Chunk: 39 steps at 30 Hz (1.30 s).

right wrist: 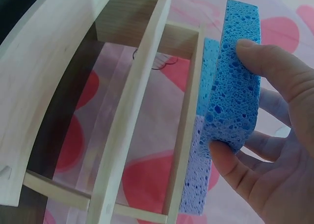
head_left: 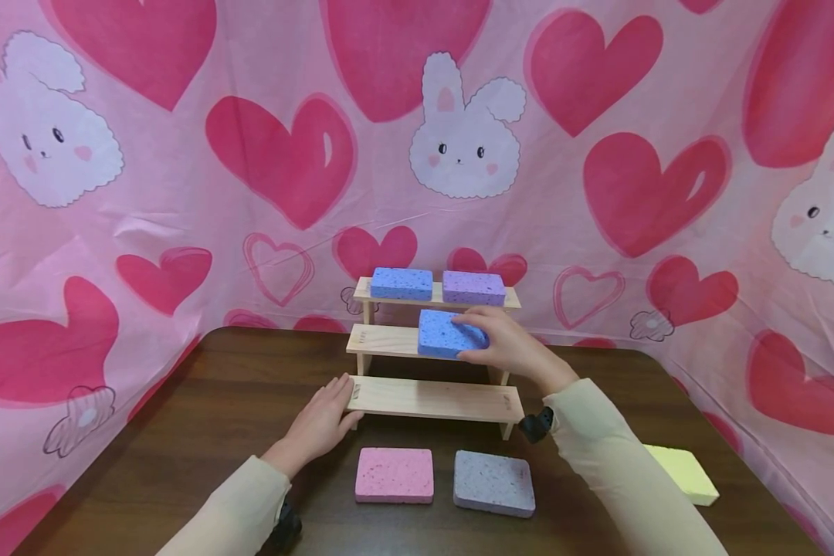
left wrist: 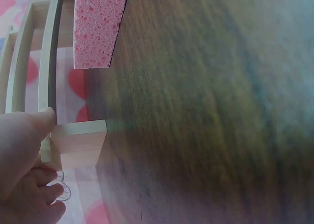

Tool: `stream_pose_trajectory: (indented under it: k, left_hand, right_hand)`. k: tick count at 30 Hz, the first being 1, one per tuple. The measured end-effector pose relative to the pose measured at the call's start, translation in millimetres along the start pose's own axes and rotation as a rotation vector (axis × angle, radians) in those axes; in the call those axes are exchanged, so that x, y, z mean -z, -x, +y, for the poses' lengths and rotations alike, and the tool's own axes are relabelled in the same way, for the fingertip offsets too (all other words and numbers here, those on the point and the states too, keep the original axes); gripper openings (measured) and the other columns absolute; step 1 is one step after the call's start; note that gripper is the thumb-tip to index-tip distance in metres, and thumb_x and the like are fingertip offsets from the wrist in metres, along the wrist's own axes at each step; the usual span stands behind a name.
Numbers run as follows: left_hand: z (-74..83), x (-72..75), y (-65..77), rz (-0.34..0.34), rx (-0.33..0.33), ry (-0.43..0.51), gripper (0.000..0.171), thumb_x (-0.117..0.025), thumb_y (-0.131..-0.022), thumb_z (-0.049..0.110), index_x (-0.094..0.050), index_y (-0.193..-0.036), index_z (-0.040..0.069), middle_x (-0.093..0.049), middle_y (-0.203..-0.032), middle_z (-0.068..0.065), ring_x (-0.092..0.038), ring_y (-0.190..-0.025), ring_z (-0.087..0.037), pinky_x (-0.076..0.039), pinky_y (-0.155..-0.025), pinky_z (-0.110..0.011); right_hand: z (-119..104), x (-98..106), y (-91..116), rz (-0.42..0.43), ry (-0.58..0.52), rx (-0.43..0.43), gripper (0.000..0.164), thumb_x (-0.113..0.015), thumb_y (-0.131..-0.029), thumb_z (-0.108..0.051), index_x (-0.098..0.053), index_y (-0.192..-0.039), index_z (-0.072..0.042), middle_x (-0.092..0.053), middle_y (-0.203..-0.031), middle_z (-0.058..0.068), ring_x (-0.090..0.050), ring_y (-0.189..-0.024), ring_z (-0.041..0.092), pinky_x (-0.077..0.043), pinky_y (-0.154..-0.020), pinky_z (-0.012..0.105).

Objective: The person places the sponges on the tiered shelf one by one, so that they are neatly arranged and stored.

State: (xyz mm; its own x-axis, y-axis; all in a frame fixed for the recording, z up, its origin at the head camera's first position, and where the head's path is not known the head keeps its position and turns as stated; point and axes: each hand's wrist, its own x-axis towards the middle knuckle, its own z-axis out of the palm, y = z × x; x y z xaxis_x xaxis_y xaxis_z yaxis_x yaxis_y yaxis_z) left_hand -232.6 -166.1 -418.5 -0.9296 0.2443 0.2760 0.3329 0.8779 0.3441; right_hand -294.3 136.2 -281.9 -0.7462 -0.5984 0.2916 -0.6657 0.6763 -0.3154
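A blue sponge [head_left: 452,333] is in my right hand [head_left: 510,347], held between thumb and fingers in front of the middle tier of a three-tier wooden rack [head_left: 434,399]. Seen from the right wrist, the sponge [right wrist: 233,71] is tilted on edge, with thumb and fingertips pressing into it. My left hand [head_left: 318,423] grips the left end of the rack's lowest tier, thumb at the front edge [left wrist: 46,121]. On the top tier sit another blue sponge [head_left: 401,284] at left and a purple sponge [head_left: 473,288] at right.
In front of the rack, a pink sponge [head_left: 394,476] and a grey sponge [head_left: 493,483] lie flat on the dark wooden table [head_left: 201,432]. A yellow sponge [head_left: 684,472] lies at the right, partly behind the right sleeve. Pink heart-and-rabbit fabric [head_left: 389,208] hangs behind the table.
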Motion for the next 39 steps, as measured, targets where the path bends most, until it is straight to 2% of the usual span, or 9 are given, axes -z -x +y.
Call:
stream_pose_trajectory:
  k: [7, 22, 29, 39]
  left_hand:
    - [-1.4, -0.9, 0.0, 0.015, -0.015, -0.007, 0.063, -0.066, -0.085, 0.024, -0.042, -0.133, -0.009, -0.038, -0.138, -0.025, -0.032, -0.128, -0.040, -0.026, -0.104, -0.050]
    - [0.7, 1.6, 1.4, -0.020, 0.019, 0.008, 0.064, -0.066, -0.085, 0.025, -0.040, -0.135, -0.007, -0.036, -0.140, -0.023, -0.030, -0.129, -0.039, -0.024, -0.105, -0.049]
    - [0.6, 2.4, 1.3, -0.022, 0.020, 0.008, 0.065, -0.066, -0.085, 0.026, -0.040, -0.135, -0.007, -0.035, -0.140, -0.024, -0.029, -0.129, -0.039, -0.024, -0.105, -0.048]
    - [0.2, 1.5, 0.5, -0.010, 0.001, -0.003, 0.063, -0.065, -0.086, 0.025, -0.041, -0.134, -0.008, -0.036, -0.139, -0.025, -0.031, -0.128, -0.040, -0.025, -0.104, -0.049]
  right_hand:
    - [-2, -9, -11, -0.021, 0.000, -0.010, 0.058, -0.075, -0.076, -0.028, -0.055, -0.129, -0.011, -0.048, -0.128, 0.013, -0.041, -0.114, 0.030, -0.039, -0.095, 0.048]
    - [-14, -25, -37, -0.016, -0.010, -0.014, 0.060, -0.074, -0.076, -0.031, -0.054, -0.131, -0.016, -0.045, -0.134, 0.011, -0.040, -0.120, 0.029, -0.037, -0.097, 0.047]
    - [-21, -33, -54, -0.030, 0.002, -0.002, 0.057, -0.074, -0.077, -0.030, -0.056, -0.128, -0.013, -0.048, -0.131, 0.012, -0.042, -0.118, 0.028, -0.036, -0.099, 0.045]
    - [-25, -50, -68, -0.050, 0.013, 0.011, 0.054, -0.075, -0.077, -0.026, -0.058, -0.125, -0.010, -0.053, -0.124, 0.013, -0.045, -0.114, 0.026, -0.036, -0.100, 0.039]
